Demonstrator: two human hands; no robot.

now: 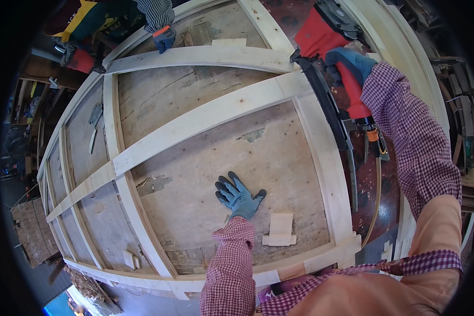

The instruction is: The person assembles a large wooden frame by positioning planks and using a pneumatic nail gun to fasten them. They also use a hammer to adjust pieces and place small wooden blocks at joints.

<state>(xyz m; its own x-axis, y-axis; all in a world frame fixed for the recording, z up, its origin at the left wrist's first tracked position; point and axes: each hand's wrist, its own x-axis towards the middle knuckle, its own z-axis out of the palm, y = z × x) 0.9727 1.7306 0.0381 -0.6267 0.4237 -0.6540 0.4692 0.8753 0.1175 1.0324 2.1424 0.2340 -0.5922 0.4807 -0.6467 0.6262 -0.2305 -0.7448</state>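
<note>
My left hand [239, 197], in a blue glove with dark fingertips, rests with spread fingers on the worn plywood surface [210, 216] inside a pale wooden frame [210, 118]. In my right hand [353, 63], also gloved, is the handle of a red nail gun [317, 36]. Its long black magazine [326, 100] lies along the frame's right end, near the joint of the middle and end slats. Whether its nose touches the wood I cannot tell. An air hose [378, 200] runs down from the handle's brass and orange fitting.
Across the frame, a co-worker's gloved hand [164, 39] rests on the far slat; a red tool [80, 60] is near their other hand. Small wood offcuts [282, 224] lie on the plywood. More long pale boards [392, 31] stand at the right, and shelves [29, 100] at the left.
</note>
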